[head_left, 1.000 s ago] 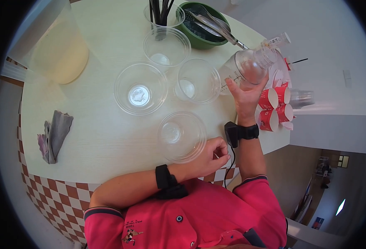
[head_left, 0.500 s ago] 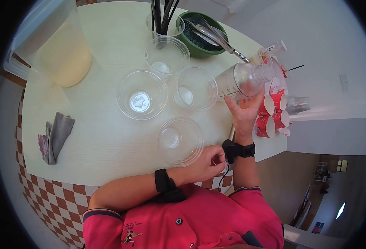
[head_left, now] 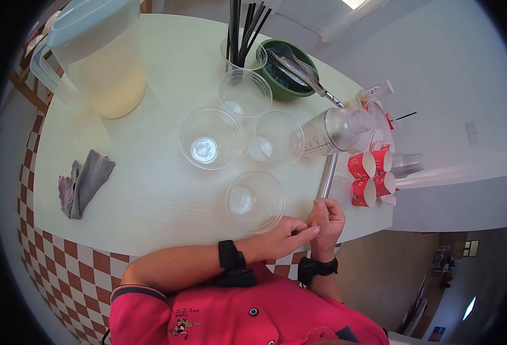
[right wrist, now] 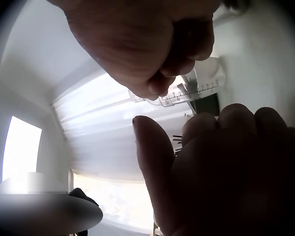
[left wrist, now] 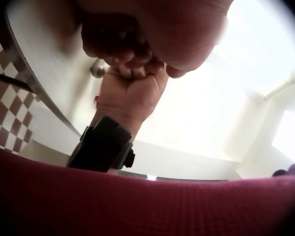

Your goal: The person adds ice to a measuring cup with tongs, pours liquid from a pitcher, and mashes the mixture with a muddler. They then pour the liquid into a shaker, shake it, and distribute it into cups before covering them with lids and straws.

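My left hand rests low at the table's near edge, fingers loosely curled, thumb pointing towards the right hand. Beside it is my right hand, its fingers loosely bent and meeting the left thumb. Nothing shows in either hand. The wrist views show the two hands close together, the right hand beyond the left in the left wrist view. Just past the left hand stands a clear plastic cup. Farther off is a clear measuring bottle with printed graduations, apart from both hands.
Several more clear cups stand mid-table, one holding black straws. A green bowl with metal utensils is behind. A lidded pitcher and grey cloth are left; red paper cups and a metal rod right.
My right hand has let go of the measuring bottle, which stands by the cups, and has drawn back to my left hand. The left hand has barely moved. The head view has shifted.
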Available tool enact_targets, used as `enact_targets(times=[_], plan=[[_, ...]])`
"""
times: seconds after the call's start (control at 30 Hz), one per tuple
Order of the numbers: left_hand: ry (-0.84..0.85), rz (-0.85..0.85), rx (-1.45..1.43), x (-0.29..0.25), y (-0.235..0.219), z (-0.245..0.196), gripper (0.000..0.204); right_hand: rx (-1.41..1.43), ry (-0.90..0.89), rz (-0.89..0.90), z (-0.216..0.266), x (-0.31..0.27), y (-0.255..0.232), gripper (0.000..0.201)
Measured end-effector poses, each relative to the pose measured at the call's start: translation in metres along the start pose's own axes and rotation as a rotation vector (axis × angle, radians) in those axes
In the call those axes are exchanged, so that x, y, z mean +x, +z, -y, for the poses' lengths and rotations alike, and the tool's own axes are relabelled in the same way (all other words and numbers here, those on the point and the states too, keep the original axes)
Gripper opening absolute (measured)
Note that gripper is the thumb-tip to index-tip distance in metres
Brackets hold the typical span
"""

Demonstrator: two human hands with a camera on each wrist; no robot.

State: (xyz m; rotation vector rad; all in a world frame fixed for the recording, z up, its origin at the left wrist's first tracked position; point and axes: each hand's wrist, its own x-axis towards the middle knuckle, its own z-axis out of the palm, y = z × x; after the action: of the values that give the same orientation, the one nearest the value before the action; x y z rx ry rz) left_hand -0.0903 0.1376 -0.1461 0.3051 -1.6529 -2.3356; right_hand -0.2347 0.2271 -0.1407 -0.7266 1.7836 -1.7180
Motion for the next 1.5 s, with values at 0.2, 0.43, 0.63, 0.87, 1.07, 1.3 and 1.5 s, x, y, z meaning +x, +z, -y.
enact_targets(times=[0.2,0.43,0.63,0.87,1.07,1.3,1.5], plan=[[0.079,-0.041,0.062,-0.005,0.002,-0.003,0.045,-0.113,-0.184,-0.074,-0.042,-0.020,0.010,0.016],[0.094,-0.083,0.167,-0.001,0.002,0.004,0.045,-0.036,-0.159,-0.002,-0.036,-0.016,0.019,0.020],[0.142,-0.092,0.277,-0.001,0.000,0.007,0.046,-0.035,-0.204,0.046,-0.029,-0.013,0.022,0.022],[0.101,-0.088,0.284,-0.003,0.001,0.010,0.047,0.003,-0.255,0.043,-0.025,-0.017,0.023,0.024],[0.077,-0.082,0.307,-0.005,-0.002,0.009,0.040,-0.007,-0.235,0.062,-0.020,-0.017,0.023,0.024],[-0.002,-0.062,0.336,-0.014,0.001,0.002,0.032,-0.052,-0.193,0.097,-0.017,-0.017,0.021,0.020],[-0.038,-0.023,0.332,-0.017,0.009,-0.006,0.028,-0.050,-0.195,0.101,-0.017,-0.017,0.020,0.017]])
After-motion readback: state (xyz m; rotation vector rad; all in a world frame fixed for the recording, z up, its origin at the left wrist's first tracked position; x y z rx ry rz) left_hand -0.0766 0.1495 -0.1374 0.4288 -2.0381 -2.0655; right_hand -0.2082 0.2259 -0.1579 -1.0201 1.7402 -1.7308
